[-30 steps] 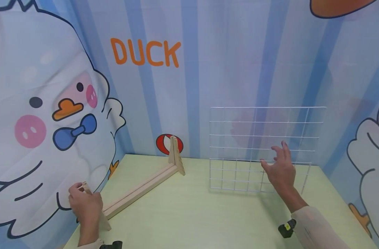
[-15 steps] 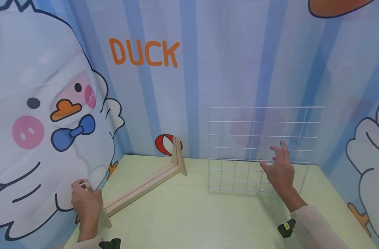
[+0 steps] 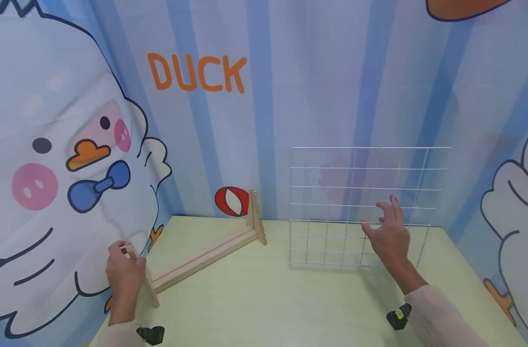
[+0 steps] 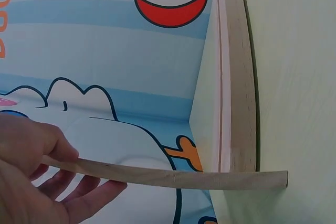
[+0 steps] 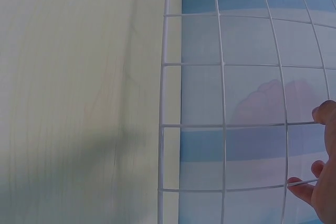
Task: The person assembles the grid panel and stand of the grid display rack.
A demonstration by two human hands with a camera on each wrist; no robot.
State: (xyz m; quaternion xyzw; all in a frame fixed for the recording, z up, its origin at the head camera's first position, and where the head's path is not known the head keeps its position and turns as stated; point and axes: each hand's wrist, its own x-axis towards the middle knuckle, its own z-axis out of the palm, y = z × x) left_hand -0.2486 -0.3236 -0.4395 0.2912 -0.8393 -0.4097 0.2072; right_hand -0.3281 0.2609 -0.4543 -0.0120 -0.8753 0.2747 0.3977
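Observation:
My left hand grips the near upright end piece of a wooden stand, thumb on one side and fingers on the other. A long wooden rail runs from it to a second upright end piece near the back of the table. On the right, a white wire grid panel stands upright, tilted slightly. My right hand holds its wires from the right part, with thumb and fingertips at the wires in the right wrist view. Part of that hand is cut off there.
A pale yellow-green table lies under everything. Behind it and at both sides hangs a blue striped cloth printed with ducks and the word DUCK. A black wrist device sits at my left cuff, another at my right.
My left hand has shifted the wooden stand to the right and a little away from me, its far end sliding past the printed ball. The right hand and grid stay nearly still.

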